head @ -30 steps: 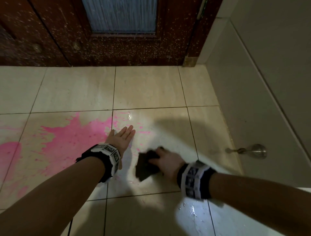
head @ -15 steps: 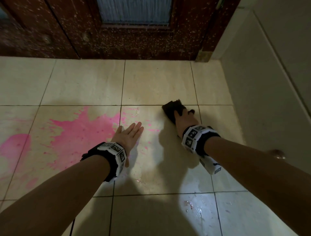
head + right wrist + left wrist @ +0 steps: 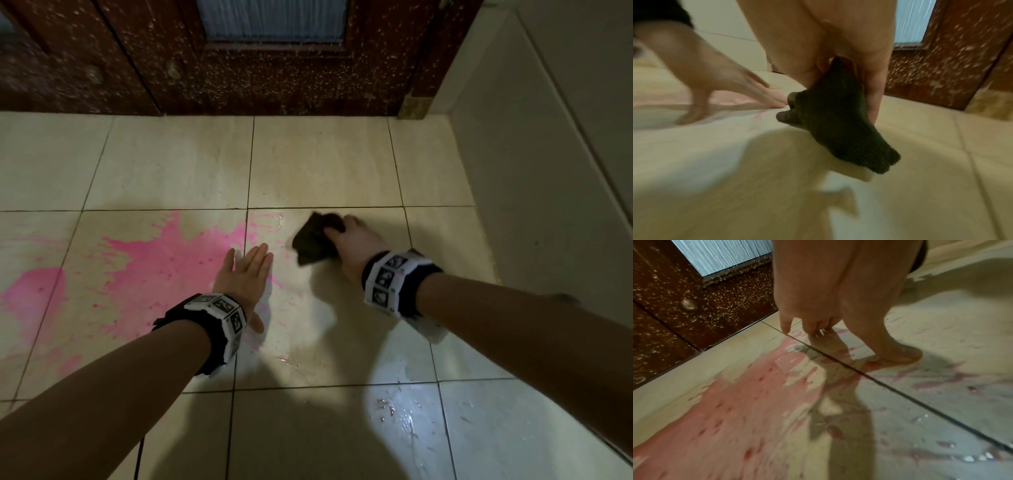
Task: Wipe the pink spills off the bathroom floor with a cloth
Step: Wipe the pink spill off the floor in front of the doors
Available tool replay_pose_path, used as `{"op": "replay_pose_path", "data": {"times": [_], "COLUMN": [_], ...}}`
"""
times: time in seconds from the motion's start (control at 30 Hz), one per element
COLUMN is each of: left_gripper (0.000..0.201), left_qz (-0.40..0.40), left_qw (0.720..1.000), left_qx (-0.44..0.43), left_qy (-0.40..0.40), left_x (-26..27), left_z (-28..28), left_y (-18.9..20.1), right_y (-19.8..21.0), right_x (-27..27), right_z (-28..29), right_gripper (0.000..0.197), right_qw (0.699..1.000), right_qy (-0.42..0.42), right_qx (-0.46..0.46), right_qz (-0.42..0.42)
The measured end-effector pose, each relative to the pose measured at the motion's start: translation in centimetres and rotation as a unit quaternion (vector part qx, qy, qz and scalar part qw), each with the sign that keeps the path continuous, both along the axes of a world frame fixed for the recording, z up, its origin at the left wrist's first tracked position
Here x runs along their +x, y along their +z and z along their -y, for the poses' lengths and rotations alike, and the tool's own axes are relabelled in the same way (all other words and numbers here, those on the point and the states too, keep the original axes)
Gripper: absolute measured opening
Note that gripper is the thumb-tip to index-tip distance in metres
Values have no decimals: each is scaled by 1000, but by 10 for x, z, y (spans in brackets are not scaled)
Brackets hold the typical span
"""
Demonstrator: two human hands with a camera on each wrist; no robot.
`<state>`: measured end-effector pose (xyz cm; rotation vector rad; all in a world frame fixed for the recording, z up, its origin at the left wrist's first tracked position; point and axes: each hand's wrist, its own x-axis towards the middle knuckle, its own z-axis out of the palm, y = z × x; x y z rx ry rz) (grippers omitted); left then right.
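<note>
Gripping a dark cloth (image 3: 315,241) against the tiled floor (image 3: 171,164), the right hand (image 3: 356,245) curls its fingers round the fabric, just right of the pink spill (image 3: 161,260). Left hand (image 3: 245,274) lies flat, fingers straight, palm pressed at the spill's right edge. Dark speckled door (image 3: 274,78) stands beyond.

Cream tiled floor (image 3: 325,164) meets a speckled dark wooden door (image 3: 281,78) and pale wall (image 3: 548,154).
</note>
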<state>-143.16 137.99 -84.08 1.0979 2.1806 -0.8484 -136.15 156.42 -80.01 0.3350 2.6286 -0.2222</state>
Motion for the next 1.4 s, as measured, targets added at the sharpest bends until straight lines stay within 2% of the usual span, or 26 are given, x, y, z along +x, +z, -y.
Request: {"op": "replay_pose_path", "data": {"times": [0.13, 0.33, 0.4, 0.57, 0.67, 0.7, 0.8, 0.87, 1.03, 1.13, 1.2, 1.33, 1.4], "left_gripper": [134, 136, 136, 137, 136, 136, 136, 136, 130, 128, 129, 127, 131], "left_qz": [15, 24, 24, 28, 23, 20, 18, 22, 17, 23, 25, 36, 43], "left_qw": [1000, 999, 1000, 999, 1000, 1000, 1000, 999, 999, 998, 997, 997, 997], "left_qx": [4, 2, 0, -4, -2, 0, 17, 21, 24, 37, 48, 62, 57], "left_qy": [20, 21, 18, 17, 11, 10, 16, 16, 24, 51, 55, 39, 32], "left_x": [-2, -3, -3, -5, -5, -4, -4, -4, -3, -2, -4, -11, -15], "left_z": [-4, -5, -6, -5, -5, -4, 0, 2, 8, 16, 19, 24, 29], "left_y": [0, 2, 2, 2, 4, 5, 4, 3, 2, 2, 3, 5, 7], "right_y": [-1, -26, -27, -27, -34, -35, -33, -26, -12, -15, -17, -14, -16], "right_x": [-31, -40, -42, -24, -6, 1, 22, 29, 3, -6, 2, 39, 64], "right_z": [-28, -36, -39, -17, 16, 28, 55, 57, 14, -3, 9, 57, 84], "right_gripper": [62, 86, 83, 67, 46, 43, 42, 51, 55, 65, 64, 60, 51], "right_qw": [996, 987, 988, 999, 999, 997, 989, 984, 998, 999, 999, 992, 984], "right_qy": [-80, -88, -87, -28, 32, 76, 140, 159, 28, -29, -11, 67, 137], "right_qx": [15, 48, 42, 14, -21, -16, -55, -62, -45, 1, -1, -67, -72], "right_qz": [21, 124, 122, 39, 6, -9, 5, 47, -15, 26, 45, 78, 85]}}
